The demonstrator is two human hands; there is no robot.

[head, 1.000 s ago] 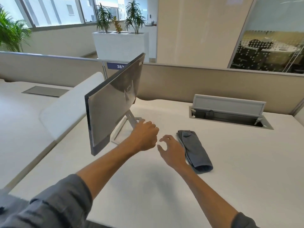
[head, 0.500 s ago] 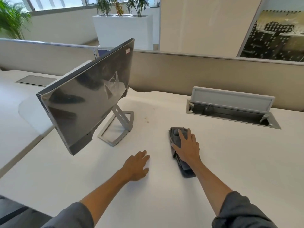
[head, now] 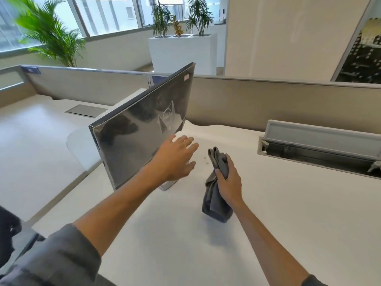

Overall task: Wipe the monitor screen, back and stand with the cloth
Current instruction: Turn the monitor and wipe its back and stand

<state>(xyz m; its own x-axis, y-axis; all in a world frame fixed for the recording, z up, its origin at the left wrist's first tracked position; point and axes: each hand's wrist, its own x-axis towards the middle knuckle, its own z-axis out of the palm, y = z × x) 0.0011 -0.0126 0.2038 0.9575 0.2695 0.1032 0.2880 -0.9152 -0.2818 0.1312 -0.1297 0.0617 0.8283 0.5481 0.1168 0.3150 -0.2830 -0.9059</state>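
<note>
White desk, beige partition along far edge. Palm far left by the windows; white planter beyond the partition.

Monitor upright on desk, turned edge-on to the left, dark screen facing right toward the hands, glossy, with reflections. Small sticker at top right corner. Stand mostly hidden behind left hand; only a grey corner of the base visible below the palm.

Left hand raised, palm down, fingers spread and open, gripping nothing. Fingertips just right of the screen's lower edge, above the stand. Contact with screen: cannot tell. Grey sleeve pushed to mid-forearm.

Small brownish specks on desk between the two hands, just beyond the left fingertips.

Cloth grey, folded, bunched in right hand. Fingers closed around its middle, thumb on the near side. Upper fold standing up past the fingertips; lower end hanging below the palm, near the desk, touching or not unclear.

Right of right hand: open cable tray recessed in desk, lid tilted up, well apart from the fingers. Glass wall at far right.
</note>
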